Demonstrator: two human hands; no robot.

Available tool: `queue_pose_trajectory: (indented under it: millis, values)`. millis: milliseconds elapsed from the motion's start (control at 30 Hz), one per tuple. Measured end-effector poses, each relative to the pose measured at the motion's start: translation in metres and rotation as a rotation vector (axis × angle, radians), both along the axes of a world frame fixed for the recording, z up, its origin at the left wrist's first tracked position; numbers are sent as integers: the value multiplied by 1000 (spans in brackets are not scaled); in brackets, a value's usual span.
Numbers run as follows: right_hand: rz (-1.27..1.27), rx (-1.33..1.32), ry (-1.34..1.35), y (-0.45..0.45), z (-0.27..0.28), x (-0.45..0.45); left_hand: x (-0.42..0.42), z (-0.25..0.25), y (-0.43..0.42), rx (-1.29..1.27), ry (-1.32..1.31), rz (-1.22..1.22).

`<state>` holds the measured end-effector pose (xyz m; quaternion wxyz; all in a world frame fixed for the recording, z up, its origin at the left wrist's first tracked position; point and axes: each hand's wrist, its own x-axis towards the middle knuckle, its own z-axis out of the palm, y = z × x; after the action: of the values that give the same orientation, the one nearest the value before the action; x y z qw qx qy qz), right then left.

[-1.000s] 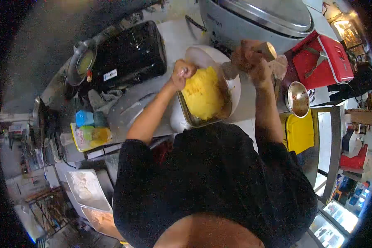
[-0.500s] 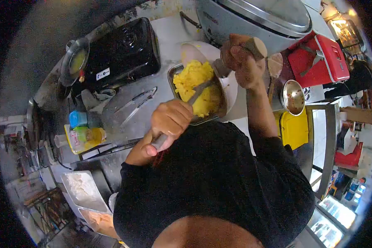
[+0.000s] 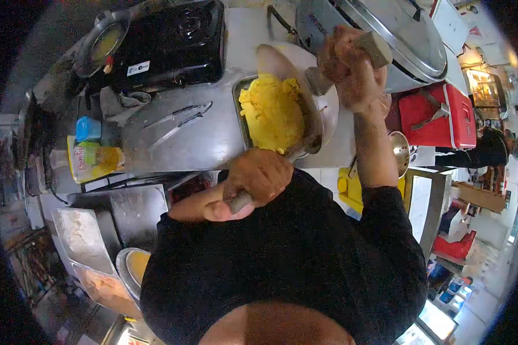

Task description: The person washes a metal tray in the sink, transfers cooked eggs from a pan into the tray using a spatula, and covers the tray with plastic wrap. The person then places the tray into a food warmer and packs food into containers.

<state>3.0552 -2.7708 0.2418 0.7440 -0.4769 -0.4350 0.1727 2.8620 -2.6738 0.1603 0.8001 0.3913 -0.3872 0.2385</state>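
Yellow mash (image 3: 270, 112) fills a rectangular metal tray (image 3: 242, 129) on the steel counter. A tilted, pale bowl-shaped pan (image 3: 276, 60) lies over the tray's right side, partly hidden by the mash. My right hand (image 3: 354, 69) is closed around the pan's thick grey handle (image 3: 375, 50). My left hand (image 3: 262, 178) grips the grey handle of a spatula (image 3: 240, 201) at the tray's near edge. The spatula's far end reaches toward the lower right of the mash and is hard to make out.
A black gas stove (image 3: 175, 46) stands back left, with tongs (image 3: 181, 121) on the counter before it. A large lidded cooker (image 3: 385, 40) stands back right, near a red cooler box (image 3: 437, 115) and a metal bowl (image 3: 400, 152). Bottles (image 3: 92, 158) stand at left.
My left hand has moved right and slightly down with the spatula, whose blade has left the middle of the mash. The mash surface looks smoother. The whole view has shifted.
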Motion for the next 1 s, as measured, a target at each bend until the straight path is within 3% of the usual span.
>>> queue_pose_trajectory:
  millis: [233,367,467,533,667,733,767,867,900,1000]
  values:
    - [-44,41,-21,12,6,-10,22,-34,-31,-13,157,322]
    - [-39,14,-45,7,15,-14,40,-87,-43,77,174,430]
    - [-174,-48,-104,8,29,-31,48,-99,-33,171,202,301]
    - [-224,-51,-130,5,34,-34,50,-117,-35,107,313,286]
    - [-177,13,-100,-9,41,-24,96,-146,-71,-185,1089,872]
    - [-135,40,-103,-15,44,-19,96,-144,-68,-162,954,817]
    - [-101,46,-109,-20,45,-14,70,-93,-34,-28,597,582]
    - [-106,48,-82,-28,49,-13,45,-47,-30,54,135,407]
    - [-125,49,-66,-29,50,-14,40,-16,-33,1,46,362]
    - [-146,51,-145,-30,56,-21,23,6,-48,-6,19,276]
